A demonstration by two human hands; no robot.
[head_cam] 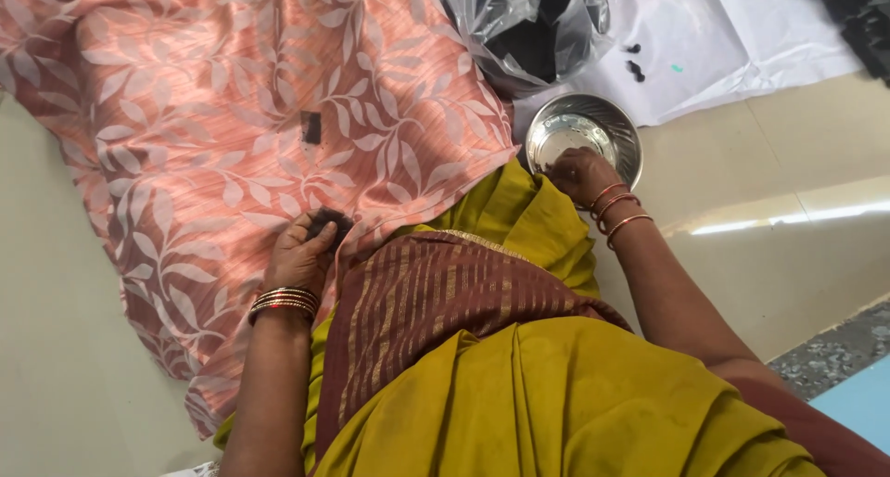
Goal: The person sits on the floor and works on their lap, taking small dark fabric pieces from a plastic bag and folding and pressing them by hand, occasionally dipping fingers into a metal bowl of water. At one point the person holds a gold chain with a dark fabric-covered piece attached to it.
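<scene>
Head view, looking down at a seated person in a mustard and maroon garment (519,384) that fills the near middle of the scene and hides the legs. The left hand (298,254) rests at the near edge of a pink leaf-patterned cloth (204,115) spread over the left floor; its fingers are curled around a small dark tuft (326,222), of which only the far end shows beyond the knuckles, so its nature is hard to make out. Gold bangles (284,302) ring that wrist. The right hand (579,174) lies on the near rim of a steel bowl (607,129) standing right of the cloth; its fingers bend down toward the bowl, but whether they pinch anything cannot be told, since the fingertips are hidden. A small dark rectangle (311,127) lies alone on the cloth. At the far edge, a clear plastic bag (528,23) with dark contents is cut off by the frame, beside a white sheet (732,41) bearing a few dark specks (635,69).
</scene>
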